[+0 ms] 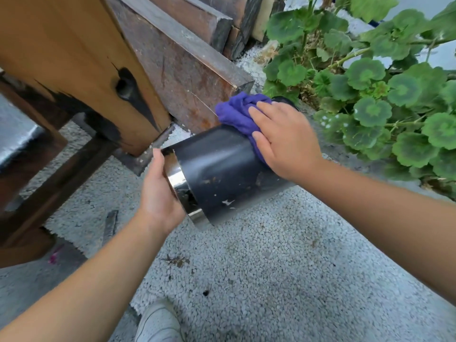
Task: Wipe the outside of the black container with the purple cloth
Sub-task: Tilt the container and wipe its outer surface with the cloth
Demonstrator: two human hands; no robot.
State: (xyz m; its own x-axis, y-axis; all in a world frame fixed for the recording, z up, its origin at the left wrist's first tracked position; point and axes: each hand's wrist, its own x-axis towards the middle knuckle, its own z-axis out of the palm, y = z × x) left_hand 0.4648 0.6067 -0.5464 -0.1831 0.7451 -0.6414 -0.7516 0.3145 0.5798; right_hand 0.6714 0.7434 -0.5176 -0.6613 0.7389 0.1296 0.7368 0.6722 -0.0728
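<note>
The black container (222,169), a cylinder with a shiny metal band at its near end, lies tilted in the air at mid-frame. Pale marks and specks dot its lower side. My left hand (159,193) grips the metal-banded end, thumb over the rim. My right hand (281,139) presses the crumpled purple cloth (237,112) flat against the container's upper far side, fingers straight. The far end of the container is mostly hidden behind the cloth and hand.
A wooden bench or table leg (81,70) and rusty brown beams (187,67) stand left and behind. Green geranium plants (370,90) fill the right. Pebbled ground (271,267) lies below, with my white shoe (158,322) at the bottom edge.
</note>
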